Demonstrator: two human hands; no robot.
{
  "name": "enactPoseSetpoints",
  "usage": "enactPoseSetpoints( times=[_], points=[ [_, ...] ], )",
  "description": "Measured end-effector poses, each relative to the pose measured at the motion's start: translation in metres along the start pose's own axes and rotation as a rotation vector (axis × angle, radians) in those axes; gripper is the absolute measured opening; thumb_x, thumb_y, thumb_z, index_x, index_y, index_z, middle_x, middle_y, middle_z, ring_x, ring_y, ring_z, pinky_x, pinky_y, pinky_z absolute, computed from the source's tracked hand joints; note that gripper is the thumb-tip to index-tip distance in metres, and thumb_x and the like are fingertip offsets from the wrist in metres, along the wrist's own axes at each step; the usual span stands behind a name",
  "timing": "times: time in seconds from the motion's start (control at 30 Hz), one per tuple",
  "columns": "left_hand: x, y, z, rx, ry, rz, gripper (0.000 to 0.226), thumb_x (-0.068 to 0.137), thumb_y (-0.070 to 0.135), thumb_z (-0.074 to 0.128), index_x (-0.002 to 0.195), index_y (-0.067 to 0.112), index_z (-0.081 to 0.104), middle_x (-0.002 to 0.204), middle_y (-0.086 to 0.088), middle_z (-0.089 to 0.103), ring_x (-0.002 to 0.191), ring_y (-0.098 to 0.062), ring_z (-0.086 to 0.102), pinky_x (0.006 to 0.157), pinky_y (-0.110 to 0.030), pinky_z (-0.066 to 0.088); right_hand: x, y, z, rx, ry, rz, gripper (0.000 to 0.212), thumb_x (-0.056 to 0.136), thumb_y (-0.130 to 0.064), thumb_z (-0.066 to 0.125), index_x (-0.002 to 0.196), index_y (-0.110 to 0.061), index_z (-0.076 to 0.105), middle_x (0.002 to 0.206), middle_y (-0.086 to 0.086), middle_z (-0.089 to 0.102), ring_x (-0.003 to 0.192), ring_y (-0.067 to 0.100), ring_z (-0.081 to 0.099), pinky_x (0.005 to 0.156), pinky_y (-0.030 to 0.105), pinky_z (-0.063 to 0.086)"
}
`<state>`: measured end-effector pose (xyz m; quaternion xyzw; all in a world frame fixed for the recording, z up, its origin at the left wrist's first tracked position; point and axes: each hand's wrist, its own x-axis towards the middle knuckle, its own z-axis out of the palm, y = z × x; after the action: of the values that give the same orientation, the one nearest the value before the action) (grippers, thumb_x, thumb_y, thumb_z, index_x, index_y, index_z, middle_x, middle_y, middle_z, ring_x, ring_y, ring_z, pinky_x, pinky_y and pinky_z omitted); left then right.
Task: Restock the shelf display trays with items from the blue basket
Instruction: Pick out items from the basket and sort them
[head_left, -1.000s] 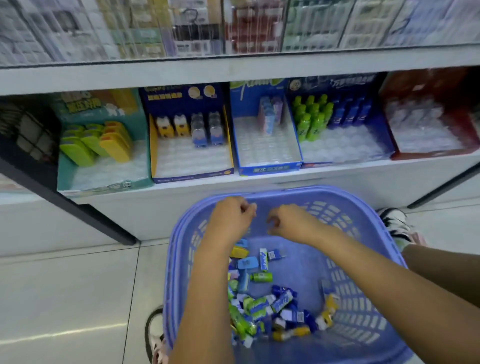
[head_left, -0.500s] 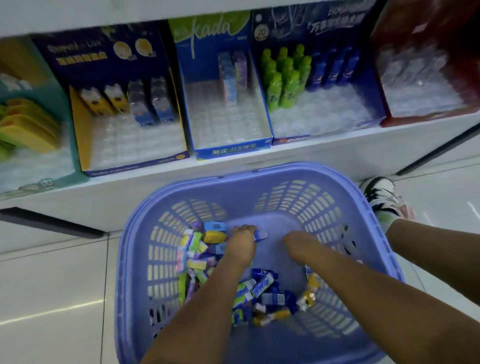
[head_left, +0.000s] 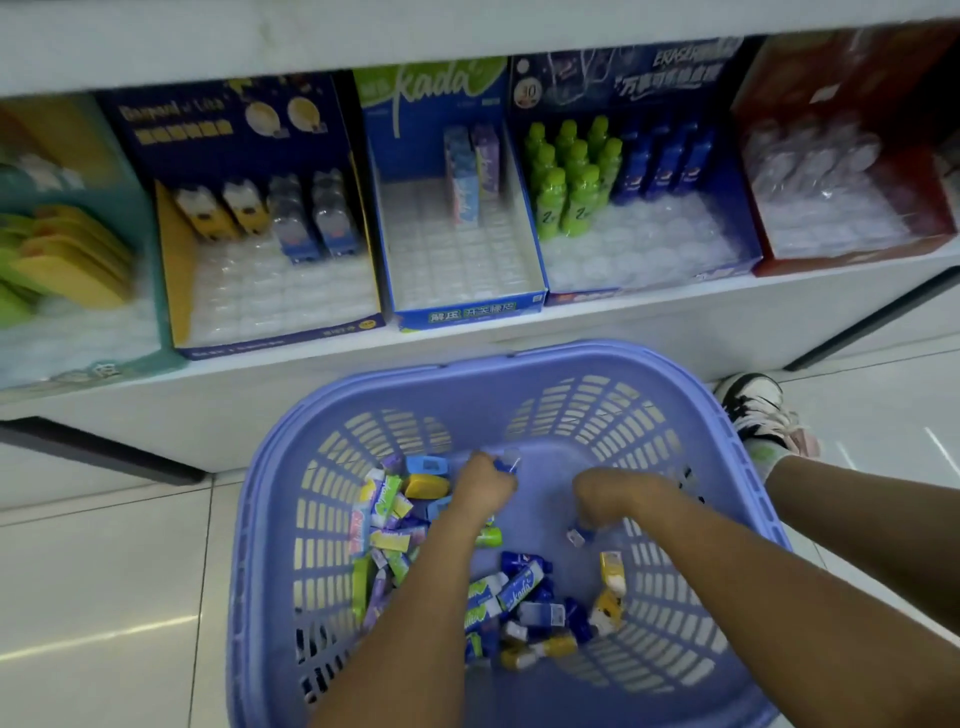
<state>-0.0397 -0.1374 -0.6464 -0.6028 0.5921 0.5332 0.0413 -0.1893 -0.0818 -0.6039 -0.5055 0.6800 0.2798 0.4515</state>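
Observation:
The blue basket (head_left: 270, 519) sits on the floor below the shelf. Several small packs (head_left: 519, 582) in blue, green, yellow and purple lie in it. Both of my hands reach down inside. My left hand (head_left: 483, 488) is curled near the far wall and pinches a small blue item (head_left: 506, 462). My right hand (head_left: 608, 493) is curled with its fingers pointing down, and its fingertips grip a small blue and white item (head_left: 579, 536). On the shelf above, the blue kada tray (head_left: 467, 312) holds two packs at the back. The navy tray (head_left: 649, 260) beside it holds green and blue bottles.
A navy and yellow tray (head_left: 280, 332) and a teal tray (head_left: 156, 332) stand to the left. A red tray (head_left: 852, 249) stands at the right. A shoe (head_left: 753, 405) is on the tiled floor right of the basket. A dark shelf support (head_left: 104, 452) runs at the lower left.
My hands went from the basket's far rim down among the items. The view dropped and moved closer to the shelf. Each hand now has a small blue item at its fingers.

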Motion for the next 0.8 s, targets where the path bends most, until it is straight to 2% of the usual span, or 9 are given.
enactPoseSetpoints(
  times=[0.07,0.17,0.23,0.3,0.37,0.43,0.57,0.7,0.8],
  points=[
    [-0.012,0.016,-0.016,-0.323,-0.076,-0.073,0.019,0.084,0.002,0.049,0.067,0.009,0.048,0.053,-0.003,0.051,0.056,-0.018,0.049,0.053,-0.023,0.042,-0.013,-0.003,-0.018,0.212,-0.024,-0.113,0.033,0.094,-0.010,0.050,0.061,-0.013,0.047,0.061,0.007,0.044,0.050,0.015,0.040,0.056,0.025,0.037],
    [-0.034,0.032,-0.045,-0.626,-0.210,-0.131,0.023,0.087,0.003,0.043,0.066,0.011,0.045,0.054,-0.002,0.039,0.050,-0.014,0.039,0.054,-0.028,0.052,-0.043,-0.007,-0.039,0.691,0.135,-0.311,0.013,0.095,-0.013,0.053,0.093,-0.004,0.062,0.067,0.006,0.060,0.051,0.005,0.058,0.053,0.016,0.044],
    [-0.054,0.041,-0.069,-0.674,-0.313,-0.123,0.022,0.092,0.017,0.050,0.071,0.014,0.049,0.051,0.002,0.039,0.045,-0.010,0.037,0.051,-0.024,0.053,-0.064,-0.010,-0.050,0.810,0.221,-0.416,0.018,0.094,-0.015,0.055,0.103,-0.002,0.064,0.055,-0.001,0.061,0.046,0.001,0.055,0.048,0.013,0.040],
    [-0.074,0.049,-0.091,-0.628,-0.366,-0.068,0.027,0.092,0.038,0.055,0.075,0.019,0.052,0.052,0.004,0.040,0.040,-0.007,0.037,0.046,-0.020,0.049,-0.084,-0.017,-0.062,0.901,0.267,-0.528,0.013,0.090,-0.011,0.060,0.102,-0.009,0.066,0.052,-0.005,0.063,0.046,0.003,0.056,0.047,0.013,0.041],
    [-0.093,0.053,-0.110,-0.648,-0.374,-0.007,0.033,0.087,0.051,0.057,0.081,0.018,0.055,0.051,0.005,0.040,0.039,-0.006,0.035,0.041,-0.018,0.043,-0.102,-0.029,-0.073,0.958,0.287,-0.649,0.016,0.085,-0.005,0.064,0.098,-0.015,0.068,0.068,-0.005,0.069,0.059,0.007,0.063,0.056,0.014,0.048],
    [-0.111,0.051,-0.125,-0.707,-0.353,0.078,0.038,0.085,0.052,0.059,0.088,0.014,0.063,0.049,0.007,0.039,0.040,-0.006,0.033,0.040,-0.016,0.039,-0.117,-0.043,-0.083,0.958,0.361,-0.729,0.020,0.082,-0.002,0.067,0.094,-0.017,0.071,0.085,-0.003,0.071,0.075,0.008,0.065,0.069,0.015,0.052],
    [-0.138,0.044,-0.147,-0.827,-0.214,0.292,0.031,0.085,0.038,0.063,0.060,0.018,0.069,0.049,0.008,0.038,0.041,-0.006,0.033,0.041,-0.017,0.036,-0.137,-0.091,-0.096,1.107,0.478,-0.845,0.014,0.089,-0.008,0.059,0.098,-0.007,0.070,0.091,0.001,0.072,0.083,0.005,0.067,0.076,0.016,0.054],
    [-0.148,0.043,-0.172,-0.789,0.119,0.476,0.025,0.089,0.026,0.063,0.067,0.018,0.056,0.047,0.009,0.040,0.041,-0.006,0.037,0.042,-0.020,0.037,-0.148,-0.134,-0.110,1.235,0.533,-0.826,0.019,0.082,-0.003,0.066,0.101,-0.007,0.063,0.089,0.013,0.067,0.078,0.017,0.067,0.079,0.027,0.058],
    [-0.154,0.035,-0.189,-0.706,0.327,0.523,0.025,0.089,0.034,0.062,0.069,0.020,0.056,0.050,0.009,0.040,0.046,-0.009,0.038,0.045,-0.023,0.037,-0.153,-0.157,-0.129,1.088,0.564,-0.803,0.014,0.080,-0.002,0.070,0.092,-0.007,0.064,0.080,0.011,0.064,0.065,0.012,0.066,0.070,0.022,0.058]
  ],
)
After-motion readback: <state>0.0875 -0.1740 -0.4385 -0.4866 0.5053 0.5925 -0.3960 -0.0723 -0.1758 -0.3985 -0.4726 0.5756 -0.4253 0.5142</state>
